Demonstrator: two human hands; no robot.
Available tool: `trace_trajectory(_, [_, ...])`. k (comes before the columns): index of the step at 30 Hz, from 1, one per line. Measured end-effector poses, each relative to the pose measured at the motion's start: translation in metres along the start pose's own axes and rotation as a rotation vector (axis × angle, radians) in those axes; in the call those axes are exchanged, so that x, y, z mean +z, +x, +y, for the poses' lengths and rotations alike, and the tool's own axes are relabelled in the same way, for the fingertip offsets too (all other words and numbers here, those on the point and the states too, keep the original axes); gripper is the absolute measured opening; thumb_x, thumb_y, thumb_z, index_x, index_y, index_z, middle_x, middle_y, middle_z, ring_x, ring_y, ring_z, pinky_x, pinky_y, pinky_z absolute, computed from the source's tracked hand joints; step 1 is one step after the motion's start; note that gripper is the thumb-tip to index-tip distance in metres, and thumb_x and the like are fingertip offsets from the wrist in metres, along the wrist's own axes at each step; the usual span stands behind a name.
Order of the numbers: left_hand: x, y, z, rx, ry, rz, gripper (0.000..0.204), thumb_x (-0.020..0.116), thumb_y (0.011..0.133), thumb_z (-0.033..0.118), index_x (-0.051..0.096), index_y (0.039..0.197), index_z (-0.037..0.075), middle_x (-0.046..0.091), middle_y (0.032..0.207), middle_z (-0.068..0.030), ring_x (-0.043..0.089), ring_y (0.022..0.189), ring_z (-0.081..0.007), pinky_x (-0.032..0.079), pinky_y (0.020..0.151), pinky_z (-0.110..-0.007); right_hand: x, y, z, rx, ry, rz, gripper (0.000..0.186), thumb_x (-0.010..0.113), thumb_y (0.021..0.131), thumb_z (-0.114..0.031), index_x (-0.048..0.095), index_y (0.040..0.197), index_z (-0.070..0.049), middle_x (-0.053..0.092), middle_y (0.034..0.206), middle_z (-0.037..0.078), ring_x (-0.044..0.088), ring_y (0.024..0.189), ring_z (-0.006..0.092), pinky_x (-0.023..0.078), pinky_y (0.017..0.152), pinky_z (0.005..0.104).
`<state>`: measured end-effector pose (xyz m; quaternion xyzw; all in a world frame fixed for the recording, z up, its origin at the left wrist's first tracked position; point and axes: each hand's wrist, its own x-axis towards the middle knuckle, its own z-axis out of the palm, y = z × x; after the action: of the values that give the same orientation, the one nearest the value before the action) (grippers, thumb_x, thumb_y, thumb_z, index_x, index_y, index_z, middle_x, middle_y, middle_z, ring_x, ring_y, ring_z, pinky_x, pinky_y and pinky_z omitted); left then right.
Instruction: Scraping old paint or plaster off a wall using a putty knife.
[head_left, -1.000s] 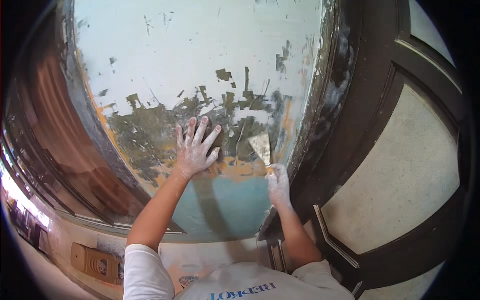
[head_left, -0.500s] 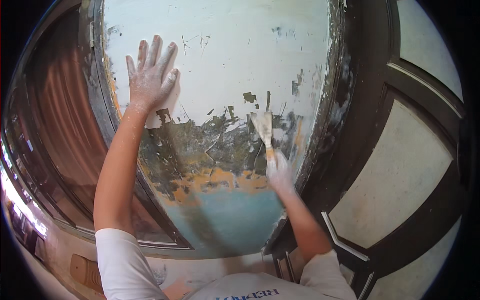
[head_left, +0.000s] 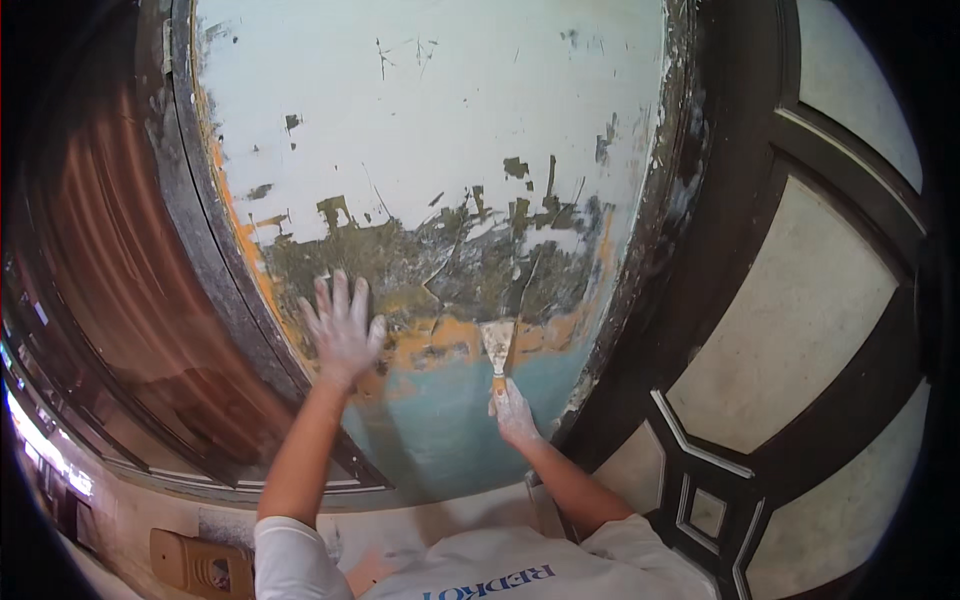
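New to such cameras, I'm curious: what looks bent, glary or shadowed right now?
In the head view: dark-framed panelling bows at right; glare washes out a patch at far left; a shadow falls on the blue wall below the left hand; corners go black.

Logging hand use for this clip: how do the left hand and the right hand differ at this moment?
The left hand is open, its fingers spread; the right hand is closed around the handle of a scraper.
The left hand reaches up over the dark patch; the right hand sits lower, over the blue-green area.
Both hands look coated in whitish dust.
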<state>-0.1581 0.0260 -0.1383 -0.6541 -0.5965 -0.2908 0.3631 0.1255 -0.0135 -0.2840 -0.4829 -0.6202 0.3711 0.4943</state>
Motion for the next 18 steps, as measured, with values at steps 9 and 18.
trace_trajectory(9, [0.018, -0.117, 0.146, 0.008, -1.236, -0.474, 0.048, 0.043, 0.095, 0.029, 0.041, 0.135, 0.001, 0.045, 0.134, -0.024, 0.044, 0.124, -0.0401, 0.034, 0.104, -0.042, 0.022, 0.001, -0.011, -0.253, -0.031, 0.076, 0.039, 0.033, 0.098, -0.024, 0.059, 0.099, 0.004, 0.061, 0.087, 0.029, 0.058, 0.085, 0.0466, 0.046, 0.072, 0.05])
trace_trajectory(18, [0.0, -0.074, 0.169, -0.348, -1.744, -0.377, 0.041, 0.036, 0.102, 0.027, 0.044, 0.13, 0.0, 0.056, 0.119, -0.0131, 0.05, 0.115, -0.0215, 0.036, 0.101, -0.033, -0.049, 0.052, -0.079, -0.53, -0.64, -0.436, 0.023, 0.046, 0.09, -0.021, 0.063, 0.094, -0.006, 0.065, 0.095, 0.018, 0.061, 0.086, 0.0393, 0.049, 0.075, 0.0476])
